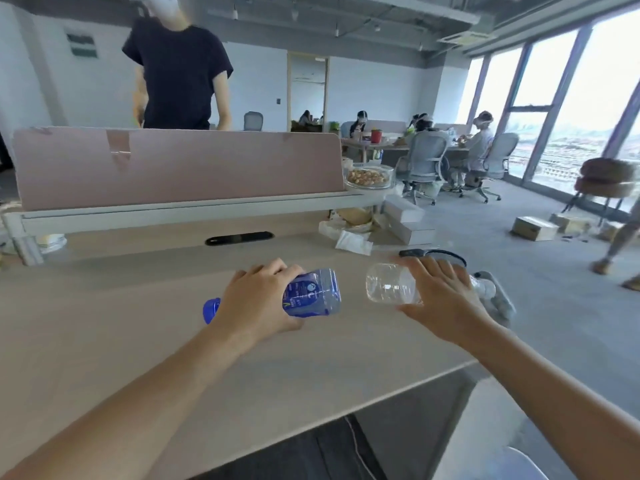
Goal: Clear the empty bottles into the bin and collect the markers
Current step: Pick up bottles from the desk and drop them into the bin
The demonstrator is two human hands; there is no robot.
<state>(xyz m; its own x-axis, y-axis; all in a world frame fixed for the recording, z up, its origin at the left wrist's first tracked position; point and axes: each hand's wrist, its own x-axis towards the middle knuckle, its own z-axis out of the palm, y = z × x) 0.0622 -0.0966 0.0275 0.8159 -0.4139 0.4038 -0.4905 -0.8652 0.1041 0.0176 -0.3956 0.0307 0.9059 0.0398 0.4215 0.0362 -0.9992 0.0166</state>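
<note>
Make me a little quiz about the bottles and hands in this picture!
1. True or false: the blue bottle stands upright on the desk.
2. Which hand holds the clear bottle? A) left hand B) right hand C) neither
3. Fill in: the blue bottle's cap points toward the person's ____ side.

Key:
1. False; it lies sideways in the left hand.
2. B; the right hand has its grip on it.
3. Left.

Bare forearms, no sleeves showing; dark trousers (311, 455) below.
</note>
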